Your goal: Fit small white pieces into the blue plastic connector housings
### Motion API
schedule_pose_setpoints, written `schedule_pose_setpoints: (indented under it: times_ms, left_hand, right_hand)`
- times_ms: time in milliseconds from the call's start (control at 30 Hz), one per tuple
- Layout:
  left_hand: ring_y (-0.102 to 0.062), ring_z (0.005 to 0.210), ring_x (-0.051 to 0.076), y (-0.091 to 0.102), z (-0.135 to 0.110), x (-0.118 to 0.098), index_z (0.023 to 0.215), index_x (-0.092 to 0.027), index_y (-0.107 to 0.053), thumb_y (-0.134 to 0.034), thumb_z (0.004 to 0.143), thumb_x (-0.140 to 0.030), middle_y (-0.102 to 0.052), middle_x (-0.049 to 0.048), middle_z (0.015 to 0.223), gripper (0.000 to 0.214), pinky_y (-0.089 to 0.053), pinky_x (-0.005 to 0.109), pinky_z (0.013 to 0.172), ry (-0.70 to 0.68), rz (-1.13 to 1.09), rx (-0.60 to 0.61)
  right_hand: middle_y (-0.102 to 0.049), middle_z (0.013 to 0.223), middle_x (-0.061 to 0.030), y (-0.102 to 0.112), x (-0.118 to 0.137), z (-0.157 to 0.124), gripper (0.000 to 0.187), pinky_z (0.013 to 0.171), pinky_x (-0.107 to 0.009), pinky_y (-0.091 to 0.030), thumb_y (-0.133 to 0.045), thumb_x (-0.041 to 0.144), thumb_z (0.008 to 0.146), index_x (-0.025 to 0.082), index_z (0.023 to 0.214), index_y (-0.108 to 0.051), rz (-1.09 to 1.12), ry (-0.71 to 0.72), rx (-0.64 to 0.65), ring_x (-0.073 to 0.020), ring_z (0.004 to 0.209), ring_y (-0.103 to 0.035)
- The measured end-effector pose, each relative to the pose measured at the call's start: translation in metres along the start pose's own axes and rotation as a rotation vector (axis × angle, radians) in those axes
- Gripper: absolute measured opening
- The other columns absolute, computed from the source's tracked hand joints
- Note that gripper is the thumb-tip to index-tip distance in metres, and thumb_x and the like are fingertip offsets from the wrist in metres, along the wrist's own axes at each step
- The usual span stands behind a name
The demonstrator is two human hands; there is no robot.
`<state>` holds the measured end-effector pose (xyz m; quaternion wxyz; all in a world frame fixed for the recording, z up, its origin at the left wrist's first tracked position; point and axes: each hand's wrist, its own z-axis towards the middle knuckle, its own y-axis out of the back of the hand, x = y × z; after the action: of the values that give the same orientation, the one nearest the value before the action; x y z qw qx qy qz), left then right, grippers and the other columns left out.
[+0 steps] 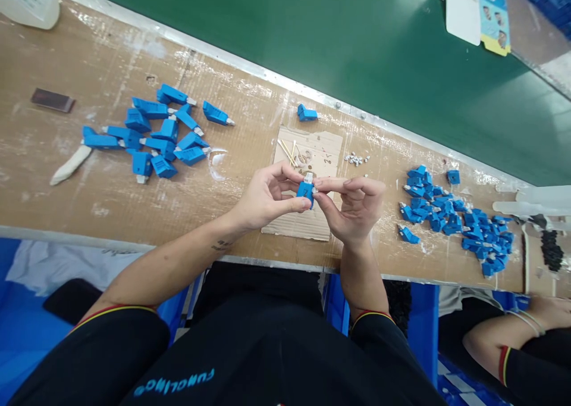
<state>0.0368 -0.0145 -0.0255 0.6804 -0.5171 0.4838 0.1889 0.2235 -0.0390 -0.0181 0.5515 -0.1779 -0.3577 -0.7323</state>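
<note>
Held upright between the thumb and fingers of my left hand [274, 194] is a small blue plastic part [305, 193] with a whitish tip on top. My right hand [352, 206] is pinched closed at the part's right side, with a tiny grey-white piece [314, 190] between thumb and index finger. Both hands are over a cardboard sheet [297, 227], which bears cotton swabs [288, 151] and brownish spots. Several loose grey-white pieces [357, 158] lie just right of the sheet. A lone blue part [307, 114] rests beyond it.
Blue parts with whitish tips [165, 131] are spread at left, beside a white cloth-like strip [71, 165] and a dark block [52, 100]. A larger pile of blue parts [446, 209] covers the right. Beyond the table runs a green surface [312, 31]. A co-worker's arm [504, 334] shows at right.
</note>
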Motion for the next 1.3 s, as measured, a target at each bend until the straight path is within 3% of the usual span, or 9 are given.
schedule_pose_setpoints:
  times_ms: [200,400,533,667,767,900,1033,1200,1300]
  left_hand:
    - [-0.075,0.079,0.014,-0.003,-0.001,-0.001,0.084,-0.016,-0.062,-0.105,0.065,-0.036,-0.074,0.0033,0.088,0.051,-0.066,0.023,0.071,-0.098,0.085,-0.019]
    - [-0.076,0.078,0.015,-0.001,-0.001,-0.006,0.082,-0.016,-0.069,-0.105,0.063,-0.03,-0.075,0.0037,0.086,0.043,-0.066,0.021,0.069,-0.157,0.117,-0.037]
    - [-0.078,0.084,0.018,0.002,-0.001,-0.009,0.087,-0.017,-0.078,-0.099,0.074,-0.037,-0.079,0.0076,0.092,0.031,-0.068,0.025,0.074,-0.166,0.122,-0.015]
    - [-0.078,0.085,0.018,0.001,-0.002,-0.01,0.089,-0.018,-0.081,-0.096,0.078,-0.039,-0.08,0.0087,0.094,0.028,-0.068,0.027,0.074,-0.147,0.121,0.032]
    - [-0.077,0.083,0.018,0.0,-0.003,-0.012,0.086,-0.017,-0.076,-0.097,0.077,-0.038,-0.078,0.0076,0.091,0.031,-0.067,0.027,0.073,-0.122,0.126,0.043]
    - [-0.07,0.072,0.013,0.002,-0.003,-0.014,0.076,-0.018,-0.059,-0.096,0.079,-0.034,-0.07,0.0025,0.081,0.041,-0.064,0.024,0.069,-0.124,0.103,0.083]
    - [-0.067,0.072,0.012,0.003,-0.004,-0.012,0.07,-0.019,-0.044,-0.095,0.081,-0.034,-0.066,0.0015,0.078,0.054,-0.061,0.024,0.067,-0.157,0.108,0.112]
    - [-0.073,0.087,0.016,0.004,0.0,-0.009,0.092,-0.021,-0.054,-0.092,0.083,-0.043,-0.072,0.0041,0.094,0.045,-0.062,0.027,0.077,-0.133,0.156,0.133]
    - [-0.071,0.112,0.023,0.024,0.01,-0.015,0.11,-0.024,-0.06,-0.09,0.082,-0.048,-0.072,0.0099,0.121,0.047,-0.06,0.033,0.087,-0.26,0.346,0.032]
  right_hand:
    - [-0.082,0.096,0.004,0.003,0.008,-0.001,0.033,0.082,-0.03,-0.074,-0.078,0.013,0.094,0.029,0.116,-0.059,-0.074,-0.004,-0.009,-0.0183,0.095,-0.085]
    - [-0.083,0.098,0.0022,-0.004,0.006,0.001,0.031,0.08,-0.03,-0.073,-0.078,0.01,0.092,0.03,0.113,-0.067,-0.045,0.053,-0.043,-0.0176,0.092,-0.084]
    - [-0.081,0.102,0.0003,-0.005,-0.003,0.001,0.035,0.078,-0.031,-0.071,-0.079,0.035,0.096,0.031,0.126,-0.063,0.14,-0.012,-0.062,-0.0171,0.095,-0.082]
    - [-0.08,0.124,-0.0074,0.002,-0.007,0.0,0.042,0.09,-0.039,-0.07,-0.074,0.054,0.097,0.03,0.131,-0.068,0.106,-0.15,0.117,-0.0223,0.114,-0.079]
    - [-0.083,0.119,-0.0049,0.002,-0.005,0.001,0.029,0.099,-0.046,-0.069,-0.072,0.046,0.1,0.032,0.125,-0.074,0.113,-0.118,0.167,-0.0234,0.114,-0.08]
    - [-0.085,0.11,-0.0034,-0.004,0.001,0.002,0.025,0.092,-0.042,-0.071,-0.071,0.04,0.101,0.032,0.125,-0.075,0.144,-0.032,0.104,-0.0216,0.106,-0.082]
    - [-0.084,0.105,-0.0048,-0.007,0.001,0.001,0.023,0.089,-0.044,-0.071,-0.07,0.045,0.101,0.031,0.118,-0.077,0.102,-0.052,0.091,-0.0233,0.102,-0.082]
    - [-0.083,0.107,-0.0042,-0.009,-0.003,0.003,0.023,0.098,-0.048,-0.07,-0.071,0.042,0.1,0.031,0.121,-0.071,0.178,-0.021,0.07,-0.0243,0.109,-0.08]
    - [-0.082,0.103,-0.0027,0.006,-0.008,0.006,0.021,0.092,-0.044,-0.07,-0.07,0.041,0.101,0.03,0.118,-0.068,0.165,-0.039,-0.094,-0.0221,0.102,-0.081]
